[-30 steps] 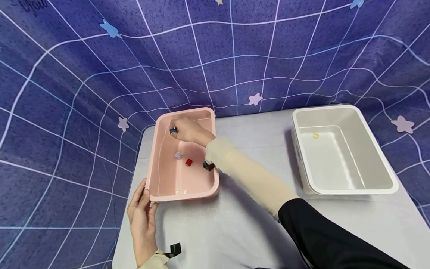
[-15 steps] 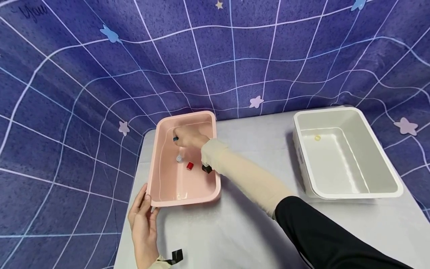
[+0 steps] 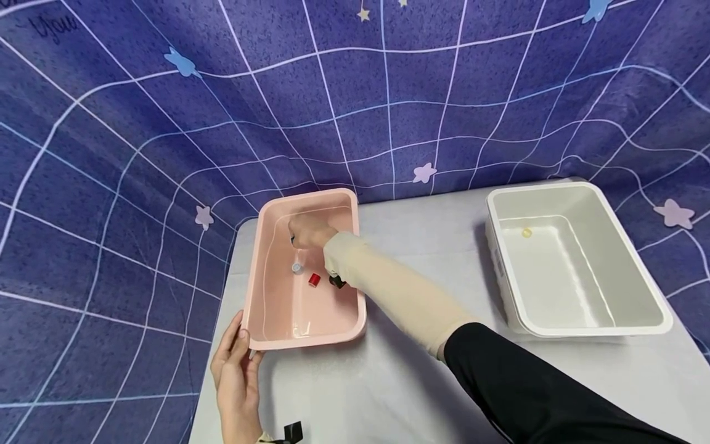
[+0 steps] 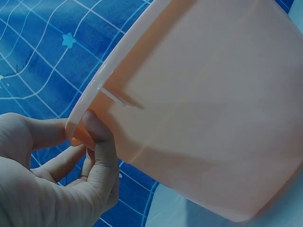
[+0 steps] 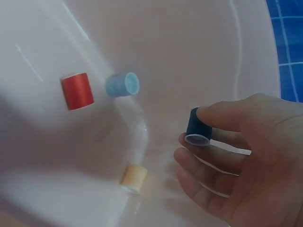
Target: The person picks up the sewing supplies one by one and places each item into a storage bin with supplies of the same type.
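My right hand (image 3: 312, 232) is inside the pink plastic basin (image 3: 306, 343), toward its far end. In the right wrist view, its thumb and fingers pinch a dark blue thread spool (image 5: 199, 127). A red thread spool (image 5: 77, 91), a light blue thread spool (image 5: 122, 84) and a yellow-orange thread spool (image 5: 134, 178) lie apart on the basin floor. The forearm and hand hide the yellow-orange one in the head view. My left hand (image 3: 237, 376) grips the basin's near left corner, thumb on one side of the rim and fingers below (image 4: 61, 165).
A white plastic basin (image 3: 593, 331) stands to the right on the white-covered table (image 3: 410, 246), with a small yellow ring-like thing (image 3: 526, 232) on its floor. Behind and to the left hangs a purple-blue grid-patterned cloth (image 3: 266, 80) with stars.
My right hand has shifted a little to the right and toward me within the pink basin, still holding the dark blue spool. The left hand keeps its grip; the head view has tilted slightly up.
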Demonstrator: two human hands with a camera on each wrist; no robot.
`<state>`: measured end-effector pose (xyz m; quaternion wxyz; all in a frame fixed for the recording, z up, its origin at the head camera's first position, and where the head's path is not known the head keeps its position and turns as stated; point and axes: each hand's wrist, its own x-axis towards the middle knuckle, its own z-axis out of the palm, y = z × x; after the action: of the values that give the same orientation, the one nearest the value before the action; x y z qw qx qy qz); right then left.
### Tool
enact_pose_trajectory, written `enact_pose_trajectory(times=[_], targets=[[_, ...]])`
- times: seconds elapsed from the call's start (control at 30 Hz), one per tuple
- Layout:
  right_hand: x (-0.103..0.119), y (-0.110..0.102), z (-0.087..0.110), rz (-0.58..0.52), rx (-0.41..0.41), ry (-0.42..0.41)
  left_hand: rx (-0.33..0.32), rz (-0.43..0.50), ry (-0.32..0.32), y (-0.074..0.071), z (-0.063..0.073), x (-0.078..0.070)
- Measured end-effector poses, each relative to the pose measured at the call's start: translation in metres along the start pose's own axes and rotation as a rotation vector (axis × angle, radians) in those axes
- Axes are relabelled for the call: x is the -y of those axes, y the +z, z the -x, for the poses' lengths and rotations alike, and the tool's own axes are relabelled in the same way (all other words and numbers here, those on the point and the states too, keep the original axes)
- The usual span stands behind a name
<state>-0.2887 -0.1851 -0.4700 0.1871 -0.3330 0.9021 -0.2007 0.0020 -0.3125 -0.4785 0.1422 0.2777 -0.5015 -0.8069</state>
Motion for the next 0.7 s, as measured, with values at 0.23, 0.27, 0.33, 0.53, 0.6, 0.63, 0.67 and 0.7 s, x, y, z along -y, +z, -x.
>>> enact_pose_trajectory(times=[0.23,0.27,0.33,0.53,0.6,0.63,0.67,0.7], targets=[[0.004,0.015,-0.006,0.031,0.041,0.069,-0.017,0.008,-0.001,-0.004,0.007,0.000],[0.005,0.017,-0.006,0.031,0.044,0.081,-0.019,0.012,0.000,-0.004,0.008,0.000],[0.007,0.021,-0.006,0.032,0.053,0.096,-0.021,0.016,0.001,-0.006,0.010,0.000],[0.010,0.033,-0.006,-0.069,0.098,0.151,-0.020,0.018,-0.005,-0.008,0.015,-0.001],[0.013,0.037,-0.007,-0.117,0.107,0.192,-0.028,0.025,-0.008,-0.009,0.018,-0.002],[0.015,0.039,-0.007,-0.127,0.106,0.220,-0.032,0.030,-0.008,-0.010,0.020,-0.002],[0.017,0.042,-0.008,-0.127,0.102,0.237,-0.032,0.035,-0.006,-0.011,0.021,-0.003],[0.018,0.043,-0.008,-0.135,0.103,0.254,-0.031,0.040,-0.004,-0.012,0.022,-0.003]])
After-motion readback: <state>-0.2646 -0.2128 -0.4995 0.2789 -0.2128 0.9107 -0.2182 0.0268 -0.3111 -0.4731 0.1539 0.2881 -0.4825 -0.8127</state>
